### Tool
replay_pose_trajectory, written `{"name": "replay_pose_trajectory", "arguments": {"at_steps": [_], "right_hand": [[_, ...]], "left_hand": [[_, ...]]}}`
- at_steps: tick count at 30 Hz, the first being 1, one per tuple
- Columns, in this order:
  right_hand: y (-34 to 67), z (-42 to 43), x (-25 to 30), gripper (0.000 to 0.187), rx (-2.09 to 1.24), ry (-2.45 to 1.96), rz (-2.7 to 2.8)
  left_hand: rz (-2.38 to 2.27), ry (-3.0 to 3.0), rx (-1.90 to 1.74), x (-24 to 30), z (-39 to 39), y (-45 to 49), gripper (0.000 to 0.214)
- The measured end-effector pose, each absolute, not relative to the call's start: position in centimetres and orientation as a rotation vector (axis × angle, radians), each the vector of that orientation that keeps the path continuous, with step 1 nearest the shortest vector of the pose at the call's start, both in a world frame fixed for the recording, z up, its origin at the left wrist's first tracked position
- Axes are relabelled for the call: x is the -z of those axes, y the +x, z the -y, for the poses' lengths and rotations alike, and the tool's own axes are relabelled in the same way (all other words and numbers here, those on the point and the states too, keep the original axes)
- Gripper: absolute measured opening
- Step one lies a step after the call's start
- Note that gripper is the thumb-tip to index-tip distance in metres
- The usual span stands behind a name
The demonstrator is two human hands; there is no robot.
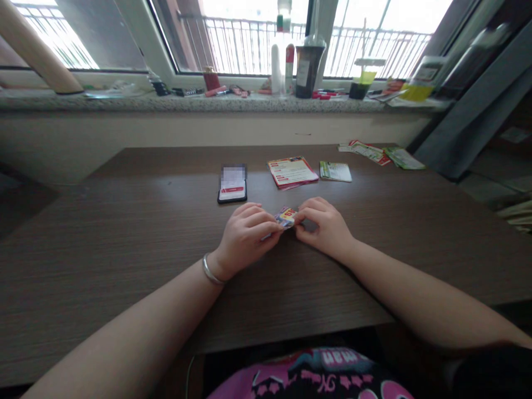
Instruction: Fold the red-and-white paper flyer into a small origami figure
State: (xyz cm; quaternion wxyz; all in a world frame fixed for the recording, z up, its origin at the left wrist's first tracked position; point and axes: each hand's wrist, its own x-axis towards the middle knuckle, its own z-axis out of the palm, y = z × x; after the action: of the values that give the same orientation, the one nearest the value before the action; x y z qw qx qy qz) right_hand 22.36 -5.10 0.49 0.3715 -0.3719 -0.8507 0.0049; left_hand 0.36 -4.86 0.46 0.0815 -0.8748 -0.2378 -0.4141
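A small, colourful piece of printed paper (pixel 285 216) with yellow and red lettering is held between my two hands, just above the brown table (pixel 166 266). My left hand (pixel 248 233), with a silver bangle at its wrist, pinches the paper's left side between thumb and fingers. On the other side, my right hand (pixel 324 226) grips the right edge with thumb and forefinger. The fingers cover parts of the paper, and whether it is folded I cannot tell. Beyond the hands lie a phone (pixel 233 188) and a stack of red-edged printed sheets (pixel 292 171).
Green-and-white leaflets (pixel 336 172) lie right of the stack, with more leaflets (pixel 369 152) and green ones (pixel 404 158) at the far right. The stone windowsill (pixel 233 103) carries a dark cup (pixel 308 69), a red jar (pixel 211 79), a yellow-liquid bottle (pixel 419 88) and small items.
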Motion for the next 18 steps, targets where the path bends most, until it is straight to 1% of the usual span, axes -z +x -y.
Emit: {"name": "replay_pose_trajectory", "arguments": {"at_steps": [9,14,18], "right_hand": [[22.72,4.76,-0.52,0.007,0.066,-0.853,2.213],[22.73,4.80,-0.49,0.008,0.076,-0.873,2.214],[22.76,4.76,-0.41,0.008,0.097,-0.914,2.218]], "left_hand": [[0.703,-2.597,1.249,-0.61,4.55,-0.23,0.004],[0.713,-2.642,1.259,-0.62,4.54,-0.15,0.001],[0.736,-2.666,1.267,-0.53,4.52,-0.20,0.003]]}}
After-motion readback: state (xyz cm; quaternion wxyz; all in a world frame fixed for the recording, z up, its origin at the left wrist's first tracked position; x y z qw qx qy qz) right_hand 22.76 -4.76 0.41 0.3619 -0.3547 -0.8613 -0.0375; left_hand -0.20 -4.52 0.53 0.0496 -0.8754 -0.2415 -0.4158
